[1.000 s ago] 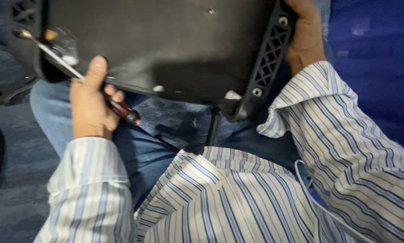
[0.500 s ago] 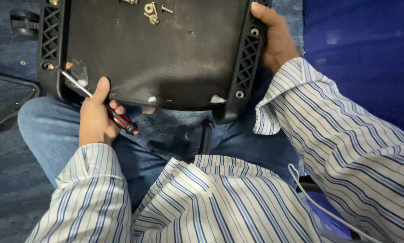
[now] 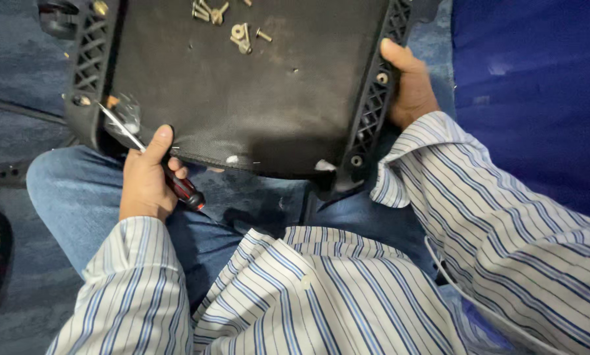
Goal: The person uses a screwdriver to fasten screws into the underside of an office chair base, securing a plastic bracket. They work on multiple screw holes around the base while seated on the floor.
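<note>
Both hands keep their grip, left hand [image 3: 145,181] clenching the screwdriver [image 3: 151,160], right hand [image 3: 410,89] clasping the panel [image 3: 255,92], now nearer.

The left hand [image 3: 145,181] grips a red-handled screwdriver [image 3: 151,155] at the black seat panel's [image 3: 255,98] eight o'clock corner. The right hand [image 3: 410,89] clasps its three o'clock edge. Loose screws [image 3: 232,26] lie at twelve o'clock.

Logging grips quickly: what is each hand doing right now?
Left hand: closed around the red-and-black-handled screwdriver, its metal tip at the panel's corner.
Right hand: closed on the lattice edge of the flat black plastic panel.
</note>
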